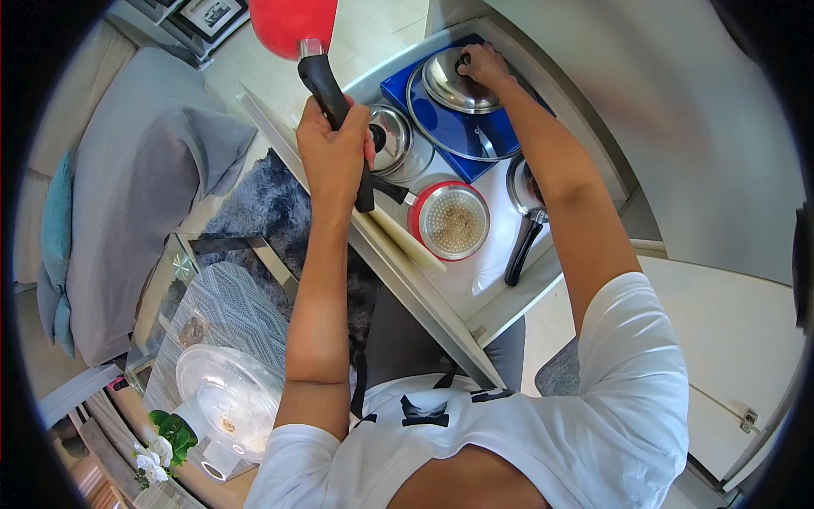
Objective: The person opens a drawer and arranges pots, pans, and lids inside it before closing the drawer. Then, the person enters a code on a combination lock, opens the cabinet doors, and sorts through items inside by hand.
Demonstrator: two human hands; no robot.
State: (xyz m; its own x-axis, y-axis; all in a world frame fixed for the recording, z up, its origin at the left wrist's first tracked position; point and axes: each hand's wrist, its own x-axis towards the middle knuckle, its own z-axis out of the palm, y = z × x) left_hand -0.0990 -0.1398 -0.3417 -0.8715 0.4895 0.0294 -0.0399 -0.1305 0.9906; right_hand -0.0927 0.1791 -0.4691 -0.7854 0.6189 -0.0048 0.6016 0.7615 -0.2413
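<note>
Near and to the left, I see a clear plastic container point(227, 394) on a glass table point(174, 293), beside white flowers point(153, 462). Ahead of me the drawer point(424, 299) is open, its white interior holding cookware. On its near side lies a cream board point(405, 240). Just beyond, a small red pan point(454, 221) sits bottom up, its round metal base dotted and brown-stained, its black handle pointing left. To its right rests a steel piece with a long black handle point(524, 248); to its far left, a lid with a black knob point(392, 140). Over the near left wall, my left hand point(333, 153) is clamped on the black handle of a red pan point(292, 24), glossy outside and cut off by the view's far edge. Farthest in, my right hand point(485, 68) grips the knob of a steel lid point(458, 87), which overlaps a large glass lid point(437, 127) above a blue box point(468, 169).
</note>
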